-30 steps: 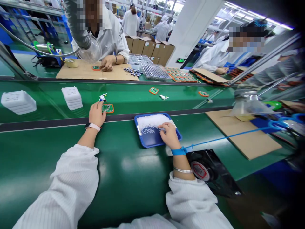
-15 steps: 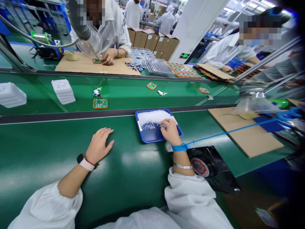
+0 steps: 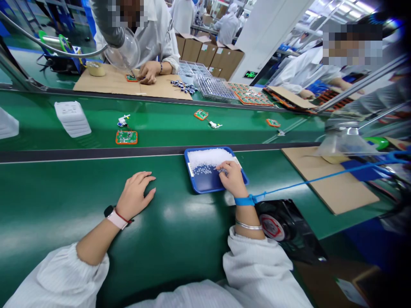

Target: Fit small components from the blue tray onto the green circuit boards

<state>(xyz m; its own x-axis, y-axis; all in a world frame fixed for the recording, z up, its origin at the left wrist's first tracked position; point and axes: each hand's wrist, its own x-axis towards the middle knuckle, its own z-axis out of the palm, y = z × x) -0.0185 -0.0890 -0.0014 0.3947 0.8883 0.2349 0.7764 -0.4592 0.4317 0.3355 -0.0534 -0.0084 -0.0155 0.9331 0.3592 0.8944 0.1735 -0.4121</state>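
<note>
My left hand (image 3: 136, 196) lies flat and open on the green bench top, fingers spread, holding nothing. My right hand (image 3: 231, 178) reaches into a blue tray (image 3: 205, 185) of small clear-white parts (image 3: 207, 157), its fingertips pinched among them; what they hold is too small to make out. A blue wrist strap with a cord (image 3: 305, 183) runs off to the right. On the moving belt beyond sits a green circuit board with an orange frame (image 3: 126, 137), with a small white-and-blue part (image 3: 123, 121) behind it.
White plastic housings (image 3: 72, 118) ride the belt at left. More boards (image 3: 201, 114) and a small part (image 3: 214, 125) lie further right. A cardboard sheet (image 3: 330, 179) and a black fan (image 3: 282, 226) are at my right. Other people in white coats work across the belt.
My left hand let go of the circuit board on the belt and drew back onto the bench. The belt carried the board and housings leftward. My right hand stays in the tray.
</note>
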